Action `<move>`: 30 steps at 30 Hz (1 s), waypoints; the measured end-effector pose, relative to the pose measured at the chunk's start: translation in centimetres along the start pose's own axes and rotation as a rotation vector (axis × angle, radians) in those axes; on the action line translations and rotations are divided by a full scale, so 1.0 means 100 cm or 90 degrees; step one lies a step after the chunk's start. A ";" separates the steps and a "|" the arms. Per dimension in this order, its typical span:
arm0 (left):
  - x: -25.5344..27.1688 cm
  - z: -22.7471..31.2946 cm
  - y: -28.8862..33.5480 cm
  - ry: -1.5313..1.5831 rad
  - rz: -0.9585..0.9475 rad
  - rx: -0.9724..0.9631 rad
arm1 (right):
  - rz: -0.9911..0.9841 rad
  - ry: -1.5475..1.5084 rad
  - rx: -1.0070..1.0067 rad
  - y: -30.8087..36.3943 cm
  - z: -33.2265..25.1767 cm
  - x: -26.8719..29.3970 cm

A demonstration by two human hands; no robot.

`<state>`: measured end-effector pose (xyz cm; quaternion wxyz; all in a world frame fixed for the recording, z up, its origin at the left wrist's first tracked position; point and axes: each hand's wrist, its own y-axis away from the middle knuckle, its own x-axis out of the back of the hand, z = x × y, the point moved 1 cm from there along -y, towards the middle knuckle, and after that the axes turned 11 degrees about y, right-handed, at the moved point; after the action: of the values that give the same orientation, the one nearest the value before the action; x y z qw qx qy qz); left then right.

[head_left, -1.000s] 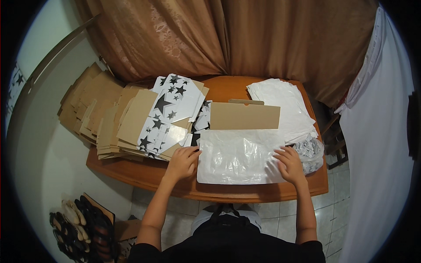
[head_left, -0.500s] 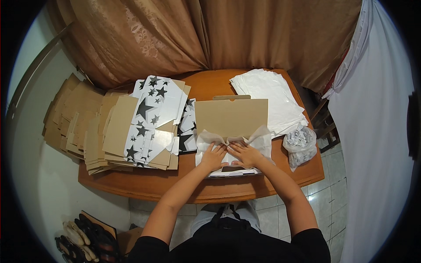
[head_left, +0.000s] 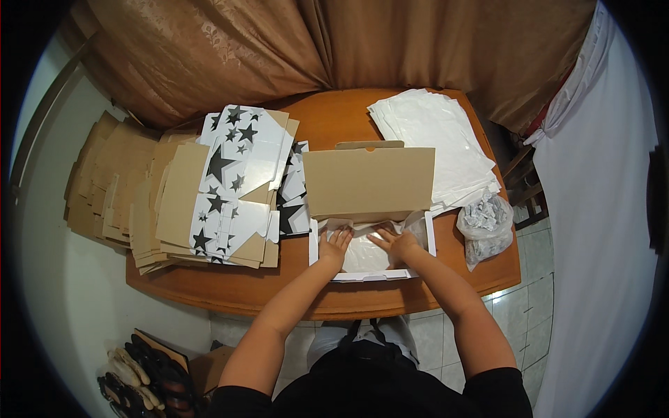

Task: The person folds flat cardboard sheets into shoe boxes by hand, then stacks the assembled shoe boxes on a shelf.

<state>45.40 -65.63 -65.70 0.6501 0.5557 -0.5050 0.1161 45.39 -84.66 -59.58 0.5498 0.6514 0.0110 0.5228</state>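
Note:
An open cardboard box (head_left: pixel 431 240), white outside, stands near the table's front edge. Its brown lid (head_left: pixel 369 182) is raised at the far side. White tissue paper (head_left: pixel 366 255) lines the inside, pushed down against the bottom and rising in folds along the back. My left hand (head_left: pixel 335 245) lies on the paper at the box's left side, fingers stretched out. On the right side, my right hand (head_left: pixel 394 244) rests on the same paper with its fingers spread. Neither hand grips anything. What lies under the paper, if anything, is hidden.
Left of the box, flattened cardboard boxes (head_left: pixel 182 195) and star-printed white ones (head_left: pixel 244 157) are piled on the wooden table (head_left: pixel 279 301). A stack of white paper sheets (head_left: pixel 439 132) lies back right, near a clear bag of crumpled paper (head_left: pixel 485 226). Shoes (head_left: pixel 150 376) sit lower left.
The tissue paper has gone down into the box, uncovering the side walls. My hands have moved apart, one toward each side. The whole view has shifted slightly.

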 end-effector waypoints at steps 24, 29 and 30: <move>-0.078 -0.028 -0.028 -0.168 -0.067 0.213 | -0.151 0.191 -0.240 -0.091 0.009 -0.112; 0.041 0.009 0.012 0.063 -0.037 0.125 | 0.008 0.026 -0.157 0.000 0.016 -0.031; 0.061 0.014 0.021 0.158 -0.043 0.096 | 0.041 -0.075 -0.051 0.034 0.023 -0.010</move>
<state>45.99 -68.56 -59.76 0.6673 0.6011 -0.3917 0.2000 44.63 -88.19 -57.42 0.5577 0.6585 -0.0631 0.5013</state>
